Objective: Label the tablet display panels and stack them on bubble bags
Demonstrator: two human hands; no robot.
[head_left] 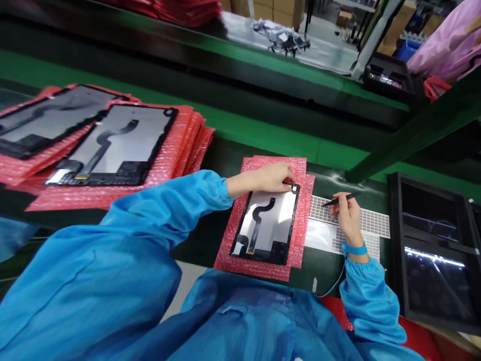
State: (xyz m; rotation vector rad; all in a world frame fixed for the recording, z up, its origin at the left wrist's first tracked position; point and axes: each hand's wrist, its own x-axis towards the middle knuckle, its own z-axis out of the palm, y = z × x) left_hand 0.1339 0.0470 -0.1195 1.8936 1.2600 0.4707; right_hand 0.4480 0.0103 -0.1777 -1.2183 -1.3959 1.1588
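A tablet screen (268,220) lies back side up on a stack of red bubble-wrap bags (229,250), its dark flex cable (257,220) curving over the pale back. My left hand (272,176) reaches across its top edge, fingers bent down at the upper right corner; the fingertips are partly hidden. In my right hand (348,215) are slim black tweezers (340,200), gripped between thumb and fingers, pointing left. That hand is over white sheets of small square stickers (370,221), just right of the bags. A blue wrist strap (355,249) circles my right wrist.
More tablet screens (116,145) lie on piled red bubble-wrap bags (180,145) at left. A black tray (398,250) with dark glossy panels stands at right. A green post (413,130) slants behind it. Across the back runs a raised shelf (240,35); a person's pink sleeve (447,40) shows beyond.
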